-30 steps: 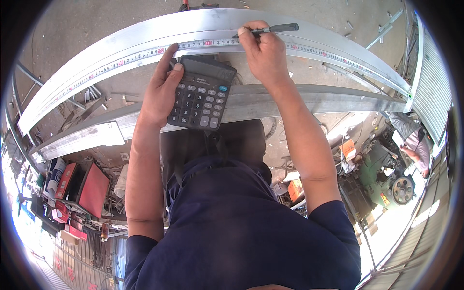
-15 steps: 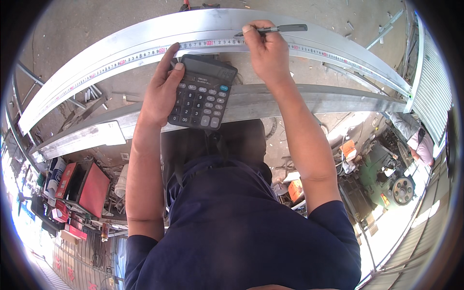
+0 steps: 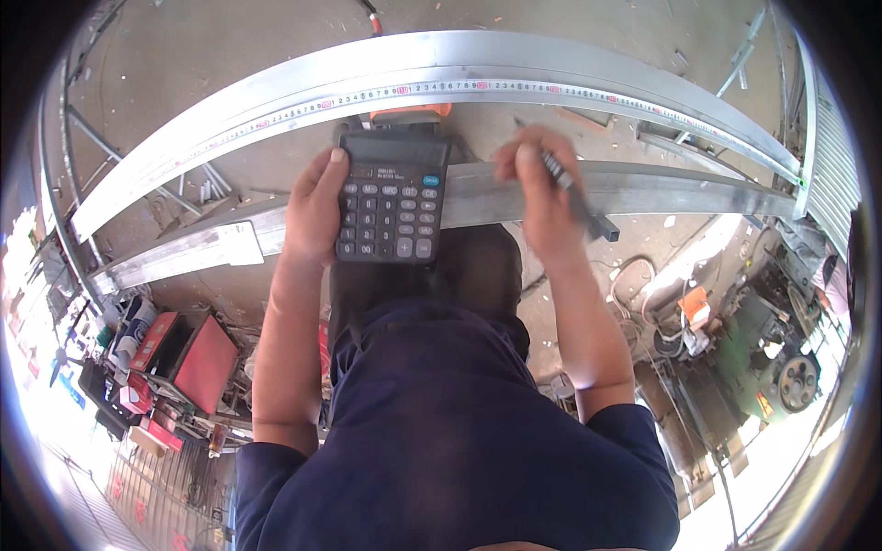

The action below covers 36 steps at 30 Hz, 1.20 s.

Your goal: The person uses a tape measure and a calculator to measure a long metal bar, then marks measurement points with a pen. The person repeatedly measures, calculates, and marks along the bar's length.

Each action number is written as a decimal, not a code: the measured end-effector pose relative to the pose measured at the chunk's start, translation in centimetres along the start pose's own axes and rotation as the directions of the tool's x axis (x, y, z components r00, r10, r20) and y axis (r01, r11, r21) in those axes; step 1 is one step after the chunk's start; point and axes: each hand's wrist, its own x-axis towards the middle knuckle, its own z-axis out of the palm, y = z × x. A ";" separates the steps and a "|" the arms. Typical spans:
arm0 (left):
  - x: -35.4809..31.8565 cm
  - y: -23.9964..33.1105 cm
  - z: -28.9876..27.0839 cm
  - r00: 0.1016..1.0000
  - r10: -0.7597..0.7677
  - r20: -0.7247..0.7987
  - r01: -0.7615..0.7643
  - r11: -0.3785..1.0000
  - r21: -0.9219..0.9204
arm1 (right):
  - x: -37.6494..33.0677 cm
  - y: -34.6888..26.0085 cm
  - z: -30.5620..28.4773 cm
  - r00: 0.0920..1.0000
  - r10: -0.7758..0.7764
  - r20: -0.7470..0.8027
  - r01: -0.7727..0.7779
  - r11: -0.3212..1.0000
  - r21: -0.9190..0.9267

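From the head camera: red flat boxes and smaller coloured packages sit low at the person's left, and an orange-and-white carton lies at the right. The left hand wraps a dark rectangular plastic calculator by its left edge, thumb on the top corner, keys facing up. The right hand is curled round a slim dark pen, blurred. Beyond both lies a long pale metal beam with a white measuring tape along it — smooth and bright. A second grey steel bar runs under the hands.
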 end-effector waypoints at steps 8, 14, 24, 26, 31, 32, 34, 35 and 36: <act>-10.9 -5.6 4.5 0.970 0.159 -0.186 -0.176 0.981 -0.079 | -12.3 -0.2 -2.5 0.942 0.098 0.321 -0.118 0.992 0.042; -16.3 -7.7 8.2 0.958 0.164 -0.234 -0.210 0.960 -0.186 | -16.8 -2.3 -5.5 0.906 0.077 0.416 -0.132 0.986 0.105; -19.9 -9.4 8.7 0.961 0.222 -0.166 -0.253 0.946 -0.204 | -21.1 -5.2 -7.6 0.867 0.166 0.470 -0.230 0.970 0.081; -20.5 -9.9 8.2 0.956 0.232 -0.181 -0.267 0.942 -0.203 | -21.9 -5.3 -7.3 0.865 0.170 0.472 -0.224 0.973 0.062; -22.4 -11.3 5.7 0.950 0.261 -0.171 -0.296 0.928 -0.226 | -24.5 -5.5 -5.3 0.876 0.136 0.463 -0.197 0.977 0.084; -22.8 -11.7 5.0 0.949 0.260 -0.177 -0.295 0.931 -0.216 | -25.3 -5.5 -4.8 0.880 0.130 0.456 -0.191 0.978 0.088; -23.5 -12.5 3.5 0.950 0.272 -0.153 -0.302 0.925 -0.231 | -26.8 -5.3 -3.6 0.888 0.134 0.440 -0.188 0.979 0.081; -23.9 -13.1 2.8 0.949 0.273 -0.157 -0.305 0.922 -0.239 | -27.7 -5.2 -3.0 0.890 0.145 0.433 -0.193 0.979 0.068; -24.4 -13.7 2.1 0.950 0.269 -0.156 -0.302 0.918 -0.256 | -28.6 -5.0 -2.5 0.891 0.157 0.426 -0.199 0.979 0.054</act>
